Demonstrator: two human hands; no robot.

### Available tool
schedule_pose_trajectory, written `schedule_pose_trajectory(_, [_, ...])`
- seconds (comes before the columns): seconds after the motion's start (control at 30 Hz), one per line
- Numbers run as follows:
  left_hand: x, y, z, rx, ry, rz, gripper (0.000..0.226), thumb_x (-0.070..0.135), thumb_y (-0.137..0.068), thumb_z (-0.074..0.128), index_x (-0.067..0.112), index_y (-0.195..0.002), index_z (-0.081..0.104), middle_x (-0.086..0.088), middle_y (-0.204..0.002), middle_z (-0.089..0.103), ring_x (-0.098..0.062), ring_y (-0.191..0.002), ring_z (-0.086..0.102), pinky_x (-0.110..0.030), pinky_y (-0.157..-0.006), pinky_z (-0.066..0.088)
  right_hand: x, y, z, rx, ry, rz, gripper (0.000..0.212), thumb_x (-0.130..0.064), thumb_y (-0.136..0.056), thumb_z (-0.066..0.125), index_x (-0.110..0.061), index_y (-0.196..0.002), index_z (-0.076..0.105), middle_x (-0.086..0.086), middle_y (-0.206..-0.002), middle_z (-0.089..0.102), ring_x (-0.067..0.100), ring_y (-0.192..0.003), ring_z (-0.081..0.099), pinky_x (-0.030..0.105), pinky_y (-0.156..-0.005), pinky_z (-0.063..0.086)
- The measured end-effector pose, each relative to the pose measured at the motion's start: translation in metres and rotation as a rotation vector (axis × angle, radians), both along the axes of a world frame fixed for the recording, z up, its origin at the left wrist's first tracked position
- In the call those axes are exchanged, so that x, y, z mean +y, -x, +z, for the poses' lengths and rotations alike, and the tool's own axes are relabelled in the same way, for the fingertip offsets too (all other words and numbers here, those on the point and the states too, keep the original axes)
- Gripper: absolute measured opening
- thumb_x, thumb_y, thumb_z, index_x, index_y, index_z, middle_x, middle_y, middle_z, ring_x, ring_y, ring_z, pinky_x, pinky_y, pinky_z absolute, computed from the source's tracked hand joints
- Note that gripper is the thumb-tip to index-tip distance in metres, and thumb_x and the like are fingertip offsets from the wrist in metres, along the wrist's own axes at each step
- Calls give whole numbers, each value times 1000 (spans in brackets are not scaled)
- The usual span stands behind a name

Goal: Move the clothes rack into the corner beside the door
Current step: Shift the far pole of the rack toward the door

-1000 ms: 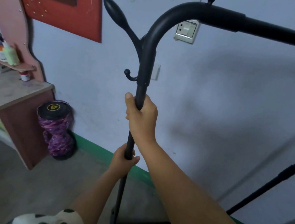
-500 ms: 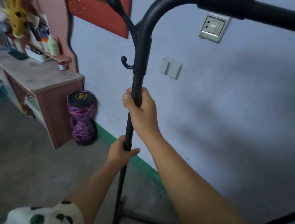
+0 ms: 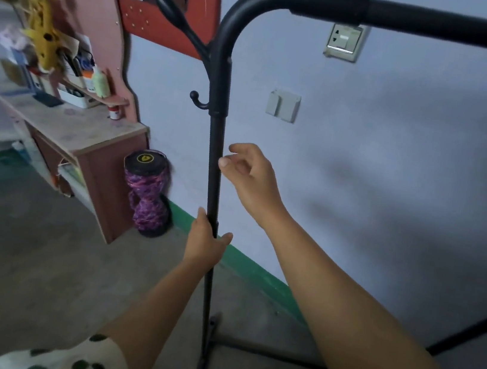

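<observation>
Left hand (image 3: 206, 241) grips the clothes rack (image 3: 215, 161) pole; right hand (image 3: 252, 179), fingers open, is just beside it.

The black clothes rack (image 3: 216, 136) stands close to the pale wall (image 3: 394, 174). The left hand (image 3: 206, 241) grips its upright pole; the right hand (image 3: 249, 176) is loose beside the pole, higher up — fingers spread, thumb just touching it. A wooden desk (image 3: 86, 137) and purple hoverboard (image 3: 147, 192) sit left.
</observation>
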State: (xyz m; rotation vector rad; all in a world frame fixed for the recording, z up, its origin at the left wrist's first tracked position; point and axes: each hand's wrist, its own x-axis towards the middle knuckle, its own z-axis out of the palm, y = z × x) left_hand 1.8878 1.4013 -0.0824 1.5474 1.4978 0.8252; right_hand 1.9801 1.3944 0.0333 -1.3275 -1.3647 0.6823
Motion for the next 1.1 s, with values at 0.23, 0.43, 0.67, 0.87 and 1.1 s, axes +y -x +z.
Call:
schedule_pose_trajectory(0.23, [-69,-16,18,-101,18,15,91,16,-92,57,0,-147,-13,-12,-162,-9,-25,-150,3,-34,-120,15,-41,-2,-9,-40,37,-113,30,-28,-91,61,-13,-117,57,2,-112,65,13,-105,60,27,-91,46])
schedule_pose_trajectory(0.43, [-103,-49,23,-134,25,-237,80,22,-95,52,8,-151,-3,-5,-163,2,-21,-150,10,-35,-122,16,-86,-32,-9,-77,55,-249,25,-25,-92,58,-11,-113,62,3,-112,66,16,-105,61,27,-91,47])
schedule_pose_trajectory(0.67, [-142,-134,30,-46,-19,-502,68,24,-96,51,11,-150,14,-9,-159,24,-24,-145,27,-38,-117,27,-165,-124,-7,-103,78,-528,14,-17,-92,56,-9,-100,65,4,-98,69,20,-94,65,28,-85,50])
schedule_pose_trajectory(0.87, [-189,-231,29,-30,-17,-710,66,24,-94,53,14,-150,20,-10,-156,32,-25,-140,36,-41,-116,33,-234,-220,-12,-88,65,-767,13,-13,-92,54,-9,-96,65,2,-91,68,16,-87,63,20,-78,49])
schedule_pose_trajectory(1.1, [-229,-363,11,9,24,-821,67,21,-92,56,12,-149,22,-10,-156,32,-26,-142,34,-45,-117,33,-283,-358,-30,-28,44,-1000,20,-15,-92,54,-11,-111,53,-1,-102,56,11,-90,54,7,-66,37])
